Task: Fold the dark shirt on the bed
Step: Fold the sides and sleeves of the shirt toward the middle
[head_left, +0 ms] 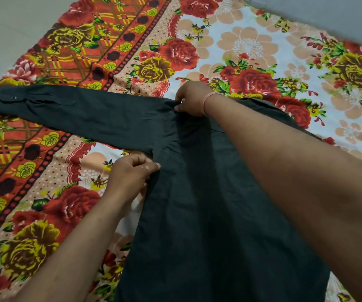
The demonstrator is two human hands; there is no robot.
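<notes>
The dark shirt (201, 210) lies flat on the flowered bed sheet (251, 46), its body running from the middle down to the bottom edge. One long sleeve (77, 114) stretches out to the left, its buttoned cuff at the far left. My left hand (132, 171) pinches the shirt's left edge just below the armpit. My right hand (192, 99) pinches the fabric at the shoulder, where the sleeve joins the body. My right forearm crosses over the shirt and hides its right side.
The sheet has a red and yellow plaid border (66, 53) on the left and a pale floral centre. Grey floor (5, 29) shows past the upper left edge, and a grey wall (339, 14) at the upper right.
</notes>
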